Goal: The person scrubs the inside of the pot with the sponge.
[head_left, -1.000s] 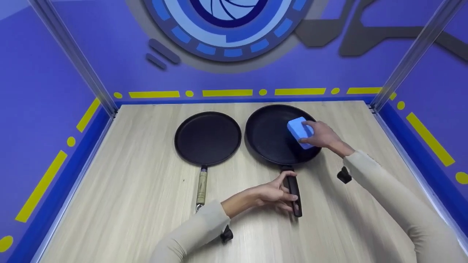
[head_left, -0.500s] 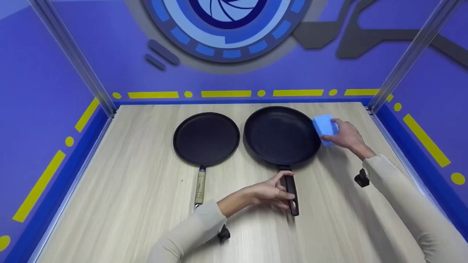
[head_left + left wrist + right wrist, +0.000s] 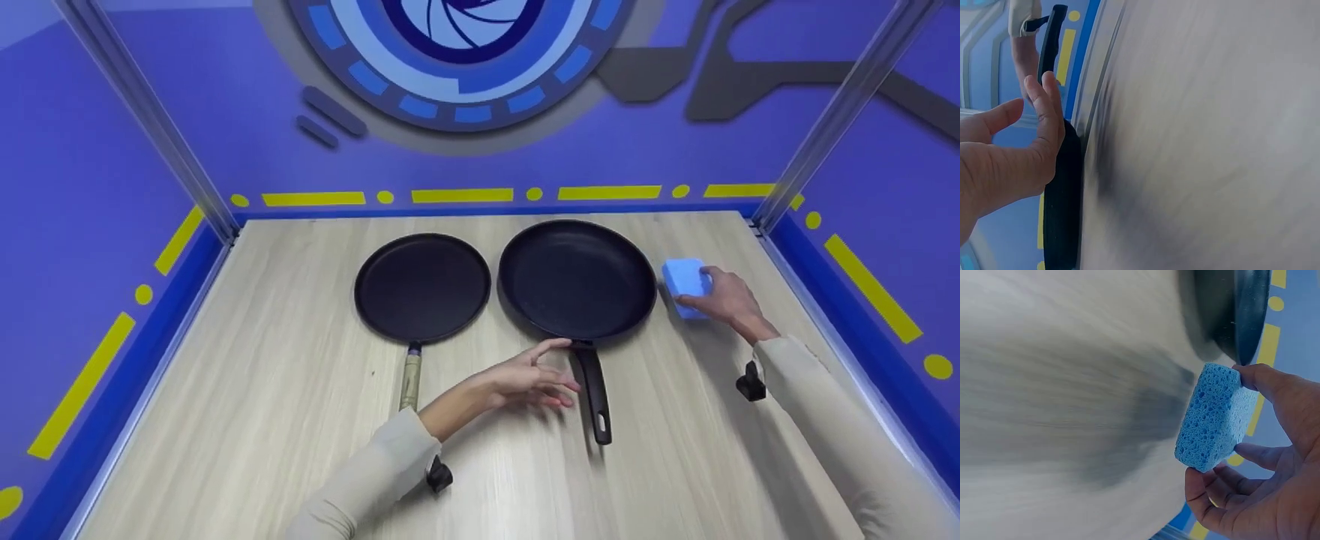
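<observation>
A blue sponge [image 3: 684,283] is pinched between the thumb and fingers of my right hand [image 3: 726,300], just right of the deep black frying pan [image 3: 577,277]. In the right wrist view the porous sponge [image 3: 1213,419] is held over the table near the pan's side [image 3: 1235,315]. My left hand [image 3: 517,381] is beside the pan's black handle [image 3: 594,394], its fingers loosely extended and off the grip, the index fingertip right at the handle's base. To the left lies a flat black pan [image 3: 422,287] with a wooden handle [image 3: 411,379], partly covered by the left sleeve.
The pale wooden table [image 3: 247,360] is bounded by blue panels with yellow markings at the back [image 3: 465,169] and both sides. Metal posts [image 3: 157,120] rise at the back corners.
My right hand has carried the sponge from inside the deep pan out past its right rim and down. My left hand has let go of the pan's handle and shifted left.
</observation>
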A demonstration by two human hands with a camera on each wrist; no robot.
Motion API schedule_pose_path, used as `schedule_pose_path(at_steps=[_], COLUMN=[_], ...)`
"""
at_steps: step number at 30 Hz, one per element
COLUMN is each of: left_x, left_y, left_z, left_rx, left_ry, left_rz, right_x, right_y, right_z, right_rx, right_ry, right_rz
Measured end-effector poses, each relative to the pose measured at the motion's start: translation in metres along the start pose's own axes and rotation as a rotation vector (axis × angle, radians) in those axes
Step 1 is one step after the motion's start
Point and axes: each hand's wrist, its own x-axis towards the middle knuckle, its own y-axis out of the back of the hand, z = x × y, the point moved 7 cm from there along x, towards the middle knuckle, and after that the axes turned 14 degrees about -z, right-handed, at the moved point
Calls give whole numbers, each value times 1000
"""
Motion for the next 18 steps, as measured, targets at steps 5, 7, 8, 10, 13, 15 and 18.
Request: schedule_pose_path(at_steps=[5, 7, 8, 10, 13, 15, 18], left_x=[-12, -19, -22, -30, -40, -46, -57], left_y=[12, 18, 22, 30, 40, 46, 53], left_z=[2, 4, 5, 7, 7, 6, 9], left_rx=[14, 22, 26, 34, 46, 46, 80], left_ry=[2, -6, -15, -34, -70, -87, -116], left_rz=[24, 50, 69, 116, 181, 208, 234], right_x=[-1, -1, -2, -2, -1, 0, 1], right_y=[-12, -16, -18, -21, -24, -25, -27], right_z=[10, 14, 16, 19, 22, 22, 22], right_rx=[9, 10, 11, 4, -1, -5, -16], right_ry=[-19, -27, -31, -31, -33, -33, -26], right_rz=[-25, -33, -38, -43, -43, -40, -40])
